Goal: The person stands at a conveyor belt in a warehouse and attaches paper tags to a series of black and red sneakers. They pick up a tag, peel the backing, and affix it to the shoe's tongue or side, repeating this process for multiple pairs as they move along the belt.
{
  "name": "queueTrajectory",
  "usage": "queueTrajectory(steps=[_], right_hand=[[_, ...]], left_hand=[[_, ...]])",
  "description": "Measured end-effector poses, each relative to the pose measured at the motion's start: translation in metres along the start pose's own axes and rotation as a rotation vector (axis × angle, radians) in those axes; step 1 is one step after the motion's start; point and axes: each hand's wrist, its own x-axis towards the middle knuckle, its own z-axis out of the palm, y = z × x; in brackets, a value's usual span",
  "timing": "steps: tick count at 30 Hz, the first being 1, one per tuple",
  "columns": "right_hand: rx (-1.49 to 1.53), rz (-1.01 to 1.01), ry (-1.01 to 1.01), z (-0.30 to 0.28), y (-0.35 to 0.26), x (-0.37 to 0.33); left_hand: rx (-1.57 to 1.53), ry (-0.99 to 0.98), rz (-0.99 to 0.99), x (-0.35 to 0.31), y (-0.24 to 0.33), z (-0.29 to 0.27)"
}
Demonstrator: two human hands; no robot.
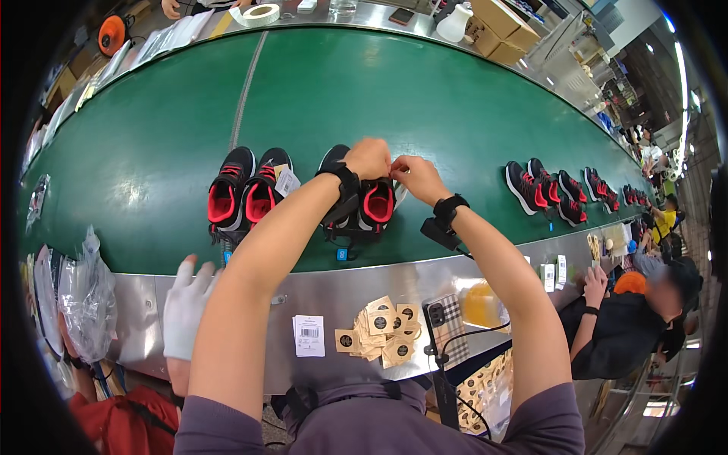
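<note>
Purple-grey shirt fabric (356, 425) fills the lower centre of the frame, bare forearms reaching up to the middle. Left hand (369, 159) bends over a black sports shoe with red lining (378, 206), partly covering it; its fingers are hidden, so I cannot tell what they grip. Right hand (419, 179) sits just beside, thumb and fingertips drawn together near the shoe's right edge; whether anything lies between them is too small to tell. That shoe stands with its mate at centre frame on a green conveyor belt (447, 106). Left of it stands another black-and-red pair (222, 199). Below, a brushed-metal ledge (284, 322) carries tan square packets with black circles (381, 322).
</note>
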Motion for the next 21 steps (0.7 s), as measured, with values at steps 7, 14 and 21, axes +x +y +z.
queueTrajectory(steps=[7, 14, 21], right_hand=[[-0.090, -0.045, 0.425, 0.015, -0.005, -0.003], [1.200, 0.282, -0.046, -0.022, -0.011, -0.004], [1.360, 0.274, -0.043, -0.018, -0.017, -0.004]], left_hand=[[0.214, 0.234, 0.148, -0.011, 0.005, 0.014], [-0.993, 0.013, -0.410, -0.018, 0.011, -0.016], [-1.224, 0.273, -0.364, -0.044, 0.015, -0.006]])
